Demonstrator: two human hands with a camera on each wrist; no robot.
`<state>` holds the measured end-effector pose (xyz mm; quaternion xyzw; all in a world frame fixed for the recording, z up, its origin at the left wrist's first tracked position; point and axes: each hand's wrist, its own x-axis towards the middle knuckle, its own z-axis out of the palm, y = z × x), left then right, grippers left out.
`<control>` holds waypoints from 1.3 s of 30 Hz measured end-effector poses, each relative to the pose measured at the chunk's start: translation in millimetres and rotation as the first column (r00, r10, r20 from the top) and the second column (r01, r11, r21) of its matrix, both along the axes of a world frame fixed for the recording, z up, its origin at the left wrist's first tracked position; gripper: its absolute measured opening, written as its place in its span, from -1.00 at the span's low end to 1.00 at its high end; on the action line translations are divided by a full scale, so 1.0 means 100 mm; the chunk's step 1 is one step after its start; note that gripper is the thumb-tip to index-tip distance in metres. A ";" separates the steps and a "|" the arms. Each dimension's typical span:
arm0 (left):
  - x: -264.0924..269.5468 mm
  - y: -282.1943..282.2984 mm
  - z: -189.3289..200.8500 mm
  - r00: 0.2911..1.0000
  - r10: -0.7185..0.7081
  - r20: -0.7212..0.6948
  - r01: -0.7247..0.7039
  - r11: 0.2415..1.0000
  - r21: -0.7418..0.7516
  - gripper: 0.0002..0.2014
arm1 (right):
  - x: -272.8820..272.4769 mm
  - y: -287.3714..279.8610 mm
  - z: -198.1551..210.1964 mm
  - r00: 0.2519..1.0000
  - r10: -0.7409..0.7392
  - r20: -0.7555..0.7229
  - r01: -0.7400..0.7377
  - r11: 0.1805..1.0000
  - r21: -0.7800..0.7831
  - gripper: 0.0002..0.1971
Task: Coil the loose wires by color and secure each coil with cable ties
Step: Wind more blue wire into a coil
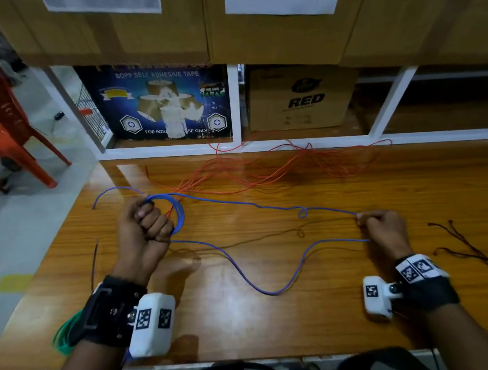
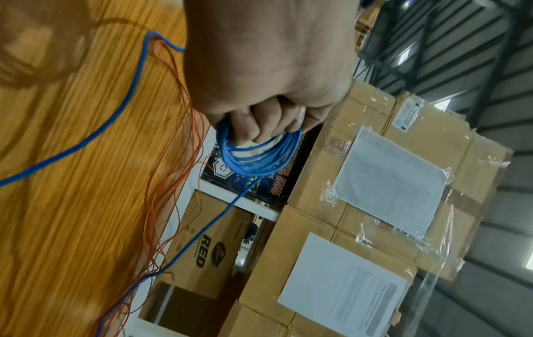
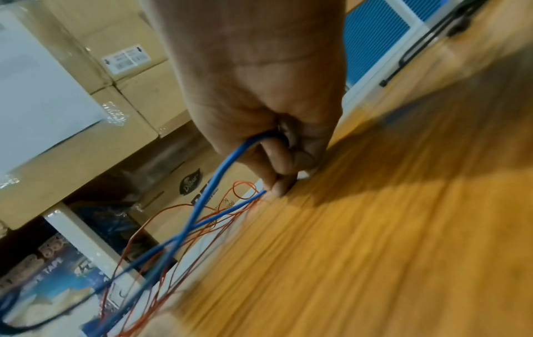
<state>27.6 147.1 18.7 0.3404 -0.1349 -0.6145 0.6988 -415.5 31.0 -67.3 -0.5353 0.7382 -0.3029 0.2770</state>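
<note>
Blue wire [image 1: 244, 204] is running across the wooden worktop [image 1: 255, 317] between the two hands. The left hand [image 1: 143, 226] is making a clenched grip around a blue coil [image 1: 176, 211] of several turns at the left side of the worktop, with a short free end curving out to the left. The right hand [image 1: 385, 228] is pinching the same wire at the right side, so that one span is lying nearly straight between the hands, with a small kink near the right, while a second length is sagging toward the near edge in a wide loop. The left wrist view is showing what the head view is not: the separate turns of the coil [image 2: 253, 155] hanging below the curled fingers [image 2: 259, 123]. The right wrist view is showing the wire [image 3: 219, 180] entering the fist [image 3: 268, 114] at the palm and leaving at the fingertips, which are touching the worktop. Orange wires [image 1: 282, 164] are lying in a loose tangle at the far side of the worktop, with some strands reaching the left hand. Dark wires [image 1: 471, 249] are lying at the right edge. Green wire [image 1: 63, 334] is showing beside the left wrist, but whether it is coiled cannot be told. Cardboard boxes [image 1: 299, 101] are standing on the shelves behind.
</note>
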 end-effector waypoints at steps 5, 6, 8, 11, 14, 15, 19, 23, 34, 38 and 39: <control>-0.13 -0.07 -0.09 1.000 0.018 -0.008 -0.017 0.999 0.035 -0.61 | 0.08 0.03 0.05 0.988 0.053 -0.142 -0.056 0.998 -0.018 -0.85; -0.20 -0.09 -0.10 1.000 -0.001 0.009 0.001 0.999 0.043 -0.59 | 0.14 0.03 0.06 0.984 0.103 -0.146 -0.103 0.995 0.005 -0.87; -0.35 -0.12 -0.10 0.999 -0.041 0.034 0.039 0.998 0.057 -0.52 | 0.25 0.03 0.11 0.969 0.201 -0.144 -0.196 0.980 0.045 -0.87; -0.51 -0.15 -0.07 0.994 -0.094 0.063 0.089 0.993 0.075 -0.47 | 0.42 0.03 0.24 0.891 0.413 -0.190 -0.399 0.910 0.108 -0.89; -0.67 -0.19 -0.03 0.980 -0.156 0.126 0.145 0.985 0.093 -0.46 | 0.61 0.08 0.48 0.779 0.603 -0.173 -0.595 0.798 0.099 -0.60; -0.72 -0.21 -0.01 0.974 -0.168 0.149 0.156 0.983 0.094 -0.48 | 0.69 0.10 0.60 0.757 0.624 -0.194 -0.630 0.776 0.036 -0.58; -0.91 -0.29 0.12 0.923 -0.187 0.337 0.175 0.982 0.066 -0.58 | 1.17 0.29 1.06 0.745 0.663 0.072 -0.602 0.714 -0.357 -0.70; -1.06 -0.32 0.24 0.866 -0.207 0.455 0.218 0.976 0.030 -0.58 | 1.67 0.47 1.20 0.677 0.645 0.353 -0.581 0.764 -0.280 -0.67; -0.61 -0.27 0.27 0.938 -0.336 -0.087 0.335 0.942 -0.022 -0.51 | 1.17 0.46 1.05 0.684 0.640 0.349 -0.553 0.768 -0.324 -0.86; -0.30 -0.35 0.12 0.869 -0.437 -0.233 0.401 0.897 -0.186 -0.52 | 0.94 0.40 0.95 0.718 0.637 0.279 -0.551 0.766 -0.331 -0.88; -0.24 -0.37 0.09 0.823 -0.487 -0.290 0.422 0.868 -0.260 -0.54 | 0.90 0.40 0.92 0.734 0.631 0.251 -0.538 0.766 -0.351 -0.87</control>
